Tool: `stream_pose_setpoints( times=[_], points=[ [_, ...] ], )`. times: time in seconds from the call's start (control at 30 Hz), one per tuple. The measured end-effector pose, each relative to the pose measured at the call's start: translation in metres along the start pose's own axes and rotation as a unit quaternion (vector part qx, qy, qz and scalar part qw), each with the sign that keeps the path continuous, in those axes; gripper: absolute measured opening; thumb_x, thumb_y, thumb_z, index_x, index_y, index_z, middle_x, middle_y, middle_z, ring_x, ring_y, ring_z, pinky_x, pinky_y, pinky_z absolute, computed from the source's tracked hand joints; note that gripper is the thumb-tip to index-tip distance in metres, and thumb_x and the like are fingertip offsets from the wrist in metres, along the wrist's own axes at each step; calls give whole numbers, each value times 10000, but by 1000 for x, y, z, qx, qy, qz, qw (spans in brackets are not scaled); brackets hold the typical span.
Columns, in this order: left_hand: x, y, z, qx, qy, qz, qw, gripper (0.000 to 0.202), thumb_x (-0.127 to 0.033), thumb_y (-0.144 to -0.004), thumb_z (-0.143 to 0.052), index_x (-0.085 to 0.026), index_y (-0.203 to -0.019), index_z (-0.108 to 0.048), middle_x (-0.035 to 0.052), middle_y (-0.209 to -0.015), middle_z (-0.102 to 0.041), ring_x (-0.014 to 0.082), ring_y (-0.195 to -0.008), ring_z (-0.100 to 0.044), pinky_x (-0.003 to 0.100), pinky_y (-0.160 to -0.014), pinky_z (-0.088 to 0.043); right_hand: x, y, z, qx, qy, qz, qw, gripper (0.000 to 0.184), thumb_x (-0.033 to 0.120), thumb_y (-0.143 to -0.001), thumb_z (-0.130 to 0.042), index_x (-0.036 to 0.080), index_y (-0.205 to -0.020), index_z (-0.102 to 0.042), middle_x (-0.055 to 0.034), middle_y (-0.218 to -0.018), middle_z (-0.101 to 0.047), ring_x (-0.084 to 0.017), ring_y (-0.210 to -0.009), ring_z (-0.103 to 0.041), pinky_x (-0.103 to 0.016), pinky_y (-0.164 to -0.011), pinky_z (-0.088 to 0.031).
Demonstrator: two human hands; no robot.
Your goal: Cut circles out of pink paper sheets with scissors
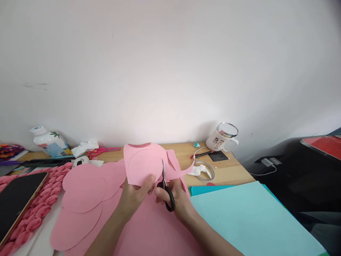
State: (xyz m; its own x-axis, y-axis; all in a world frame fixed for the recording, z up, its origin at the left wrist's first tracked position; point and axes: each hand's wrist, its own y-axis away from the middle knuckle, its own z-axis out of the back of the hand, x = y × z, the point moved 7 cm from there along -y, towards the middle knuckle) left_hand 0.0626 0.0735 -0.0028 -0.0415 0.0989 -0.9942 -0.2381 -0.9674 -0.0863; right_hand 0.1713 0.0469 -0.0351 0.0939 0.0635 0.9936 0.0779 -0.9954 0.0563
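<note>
My left hand (135, 195) pinches the lower edge of a pink paper sheet (142, 163), thumb on top. A curved line runs across that sheet, and a cut strip (188, 170) trails off its right side. In my right hand (174, 199) are black-handled scissors (167, 193), fingers through the loops. The blades point up and lie against the sheet's right part; how far apart they are I cannot tell. Below and to the left, several cut pink paper circles (85, 195) overlap on larger pink paper (157, 224).
Light blue paper sheets (247, 213) lie at the right. Behind stand a white mug (220, 139), a cable coil (204, 177) and a black-and-red cutter (202, 154). Pink scissors (103, 152), a white bottle (52, 142) and a phone (20, 202) are at the left.
</note>
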Motion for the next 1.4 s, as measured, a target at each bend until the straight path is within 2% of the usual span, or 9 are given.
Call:
stream_pose_setpoints(
  times=[0.13,0.23,0.3,0.5,0.67,0.83,0.97,1.17,1.4],
  points=[
    [-3,4,-9,14,10,0,1000,341,-381,-805,-527,-194,-521,-531,-21,-438,-549,156,-418,-569,281,-477,-491,-5,-2,-3,14,-52,-4,999,323,398,-611,-748,141,-721,-585,41,-473,-484,-112,-465,-446,-216,-432,-331],
    [-2,3,-1,-27,-38,-21,999,333,-388,-791,-552,-201,-515,-549,-19,-450,-586,164,-457,-602,279,-530,-515,-2,-2,-7,47,-99,6,994,472,382,-586,-782,151,-934,-561,52,-533,-502,-112,-475,-465,-214,-448,-351],
    [0,3,4,-48,-63,-24,997,314,-391,-777,-569,-203,-525,-568,-19,-473,-604,164,-483,-610,273,-549,-519,-2,-2,-9,59,-113,-3,992,528,377,-579,-794,157,-984,-537,58,-554,-499,-108,-465,-473,-220,-466,-369],
    [-6,3,-1,1,-74,-35,997,352,-370,-809,-505,-208,-501,-562,-15,-443,-593,162,-482,-605,278,-579,-529,-1,-2,-10,67,-126,-4,990,421,406,-568,-802,145,-808,-575,30,-631,-496,-96,-504,-466,-227,-500,-369],
    [-6,3,-1,-4,-47,-22,999,274,-341,-779,-514,-215,-541,-566,4,-502,-602,188,-616,-624,302,-649,-527,4,-2,-7,74,-144,34,986,344,370,-595,-803,159,-755,-583,34,-636,-486,-93,-567,-399,-212,-518,-318],
    [-1,4,1,-20,-42,-7,999,216,-349,-748,-543,-207,-586,-552,14,-586,-604,219,-772,-621,321,-699,-511,9,-2,-6,70,-144,51,986,340,384,-600,-798,167,-727,-569,43,-625,-444,-95,-568,-362,-219,-514,-284],
    [-3,4,1,-25,-44,1,999,193,-353,-748,-543,-205,-631,-580,11,-614,-614,203,-724,-612,309,-669,-501,13,-1,-8,70,-133,49,988,367,434,-591,-785,173,-707,-555,41,-616,-443,-98,-555,-355,-227,-509,-278],
    [-8,4,-2,1,-28,5,1000,213,-330,-760,-535,-209,-591,-577,-4,-528,-591,186,-617,-602,291,-614,-495,13,-1,-7,59,-117,44,990,377,465,-587,-774,175,-688,-555,32,-598,-464,-103,-546,-367,-235,-507,-287],
    [-10,0,-5,67,0,-11,998,257,-304,-810,-526,-193,-582,-563,4,-543,-604,176,-576,-618,293,-590,-517,7,-2,-6,49,-114,42,991,360,454,-598,-772,185,-720,-566,48,-524,-477,-105,-482,-413,-240,-474,-343]
  ],
)
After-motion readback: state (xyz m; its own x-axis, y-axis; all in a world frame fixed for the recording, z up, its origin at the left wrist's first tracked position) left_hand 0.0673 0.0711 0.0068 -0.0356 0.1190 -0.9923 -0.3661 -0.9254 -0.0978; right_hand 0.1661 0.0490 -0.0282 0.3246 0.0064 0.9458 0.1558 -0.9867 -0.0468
